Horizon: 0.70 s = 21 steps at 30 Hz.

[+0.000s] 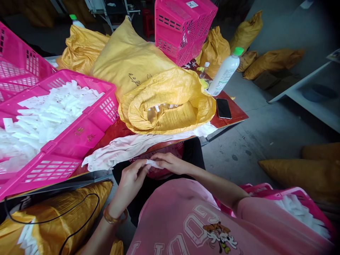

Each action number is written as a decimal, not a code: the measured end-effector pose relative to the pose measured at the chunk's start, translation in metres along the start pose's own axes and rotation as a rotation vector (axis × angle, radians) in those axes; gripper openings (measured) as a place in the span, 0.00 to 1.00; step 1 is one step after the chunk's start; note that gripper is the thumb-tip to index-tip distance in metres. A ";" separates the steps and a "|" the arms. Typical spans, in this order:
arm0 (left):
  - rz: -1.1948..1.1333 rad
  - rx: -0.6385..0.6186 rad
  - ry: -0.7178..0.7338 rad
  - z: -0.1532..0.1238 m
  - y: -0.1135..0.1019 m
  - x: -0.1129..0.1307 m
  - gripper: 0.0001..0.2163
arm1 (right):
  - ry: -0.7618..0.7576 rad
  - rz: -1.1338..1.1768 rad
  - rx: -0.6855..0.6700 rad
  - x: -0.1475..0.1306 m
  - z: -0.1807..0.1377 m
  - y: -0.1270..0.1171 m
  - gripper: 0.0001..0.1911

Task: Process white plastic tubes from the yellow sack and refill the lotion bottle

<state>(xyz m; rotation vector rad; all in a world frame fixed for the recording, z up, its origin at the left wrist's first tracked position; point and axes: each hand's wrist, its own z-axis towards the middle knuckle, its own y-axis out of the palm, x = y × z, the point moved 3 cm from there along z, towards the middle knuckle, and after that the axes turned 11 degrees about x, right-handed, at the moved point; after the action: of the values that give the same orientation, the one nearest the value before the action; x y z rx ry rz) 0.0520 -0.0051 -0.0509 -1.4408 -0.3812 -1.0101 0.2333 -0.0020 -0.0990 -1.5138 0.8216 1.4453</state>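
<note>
Low in front of my body, just below the table's front edge, a small white plastic tube [154,163] is held between both hands. My left hand [135,175] pinches its left end with thumb and fingertips. My right hand [171,163] is closed round the other end, its fingers covering part of the tube. Beneath the hands, part of a pink basket [174,150] shows at my lap. On the table ahead, a yellow woven sack [170,85] lies with its mouth rolled back towards me and small white pieces inside. A crumpled white cloth [119,150] runs along the table edge.
A pink crate [90,131] of white tubes stands on the left, another pink crate [183,28] at the back. A white bottle with green cap [224,72] and a phone [223,108] are on the red table [236,113]. Filled sacks [273,63] lie on the floor.
</note>
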 end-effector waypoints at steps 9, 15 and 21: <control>-0.105 -0.199 -0.019 -0.002 0.011 -0.018 0.15 | 0.056 -0.253 0.008 0.021 -0.014 0.011 0.10; 0.086 0.185 -0.080 0.027 -0.075 -0.032 0.18 | 0.070 -0.515 -0.031 0.046 0.004 -0.019 0.24; 0.252 0.534 -0.247 0.029 -0.191 -0.037 0.20 | 0.078 -0.689 0.476 0.035 0.121 -0.128 0.14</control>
<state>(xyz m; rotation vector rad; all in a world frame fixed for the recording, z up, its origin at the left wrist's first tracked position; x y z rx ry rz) -0.1032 0.0672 0.0465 -1.0894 -0.5827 -0.4746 0.3021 0.1635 -0.1103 -1.2987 0.5495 0.6330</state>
